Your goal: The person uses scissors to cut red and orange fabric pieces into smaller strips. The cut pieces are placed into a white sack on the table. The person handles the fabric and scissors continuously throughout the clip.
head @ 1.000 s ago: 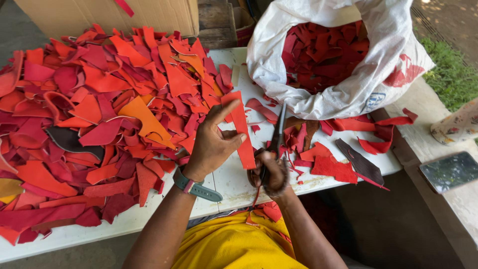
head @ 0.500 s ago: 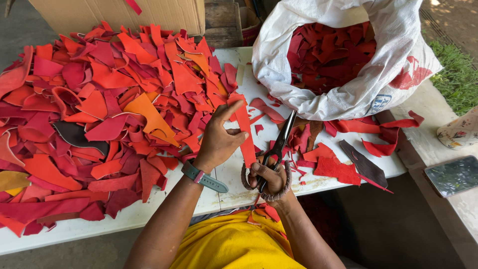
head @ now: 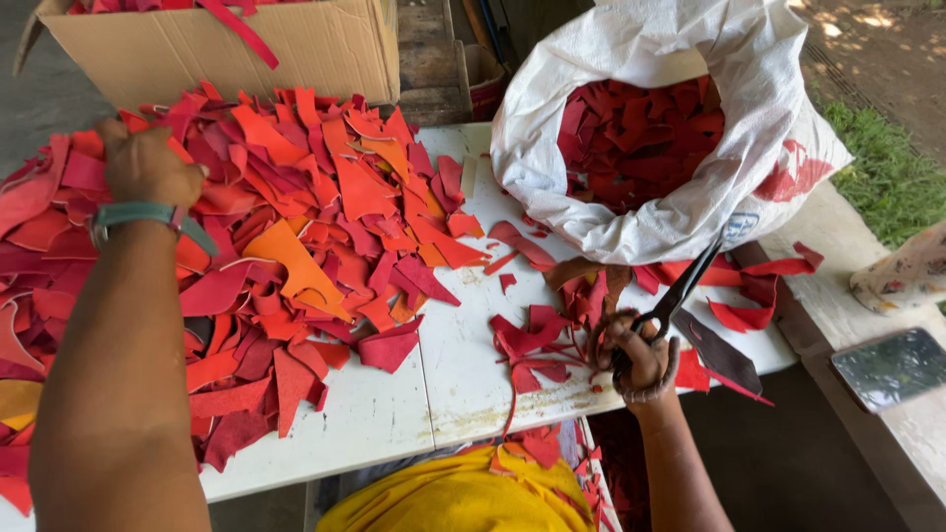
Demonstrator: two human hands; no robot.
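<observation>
Scissors (head: 680, 291) sit in my right hand (head: 642, 363), fingers curled through the handles, blades nearly shut and aimed toward 1 o'clock at the white sack (head: 641, 59). My left hand (head: 148, 163) lies knuckles-up on the red scrap pile (head: 296, 246) at 10 o'clock; whether it grips 1 piece, I cannot tell. Best to pick 1 flat scrap and keep the blades clear.
</observation>
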